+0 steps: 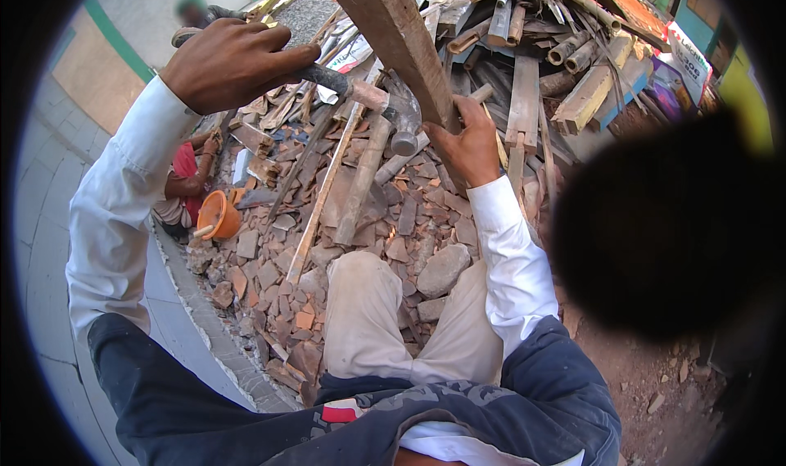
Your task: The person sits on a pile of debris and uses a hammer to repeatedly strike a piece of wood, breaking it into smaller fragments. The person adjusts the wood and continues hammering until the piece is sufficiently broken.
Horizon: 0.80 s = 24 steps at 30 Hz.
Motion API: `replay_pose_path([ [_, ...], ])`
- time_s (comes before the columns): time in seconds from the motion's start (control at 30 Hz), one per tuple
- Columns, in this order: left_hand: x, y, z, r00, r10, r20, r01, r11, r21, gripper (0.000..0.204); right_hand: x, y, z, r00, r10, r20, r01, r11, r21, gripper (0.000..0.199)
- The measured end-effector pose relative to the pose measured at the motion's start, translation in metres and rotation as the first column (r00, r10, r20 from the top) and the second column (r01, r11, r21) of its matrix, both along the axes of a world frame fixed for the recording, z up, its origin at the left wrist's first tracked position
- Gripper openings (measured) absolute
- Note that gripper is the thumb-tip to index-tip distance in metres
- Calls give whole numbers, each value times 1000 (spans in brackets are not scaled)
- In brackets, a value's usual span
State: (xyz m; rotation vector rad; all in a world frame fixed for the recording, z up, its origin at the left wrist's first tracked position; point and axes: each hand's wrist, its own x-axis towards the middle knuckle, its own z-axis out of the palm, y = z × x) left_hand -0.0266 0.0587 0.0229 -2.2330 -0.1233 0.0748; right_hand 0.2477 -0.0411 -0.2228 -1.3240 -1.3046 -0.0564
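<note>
Gripping a hammer (pixel 360 93) (left hand (pixel 229 61)), right hand (pixel 468 147) steadies plank (pixel 401 40).

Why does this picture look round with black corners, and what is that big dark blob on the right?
Head view: the fisheye lens gives a round image with black corners and bends the paving lines at left. The dark blob is soft-edged and out of focus; what it is cannot be told. Daylight is bright and even. The left hand gripping the hammer and the right hand on the wooden plank look sharp.
</note>
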Motion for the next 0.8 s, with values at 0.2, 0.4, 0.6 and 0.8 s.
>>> replay_pose_path([
  [0.2, -3, 5, 3, 1000, 27, -12, -27, 998, -48, 34, -3, -2, 0, 1000, 19, -11, -19, 1000, -25, 44],
  [0.4, 0, 11, 9, 998, 61, -14, -61, 998, -20, 36, -5, -2, -1, 1000, 6, 12, -6, 999, -42, 42],
  [0.6, 0, 21, 15, 998, -32, 47, 23, 984, 177, 29, -6, -1, -1, 999, -36, 14, 36, 999, -24, 41],
  [0.8, -27, 26, -7, 969, 6, 245, 52, 972, -231, 32, -5, 0, 2, 999, -43, 32, 45, 998, -47, 42],
])
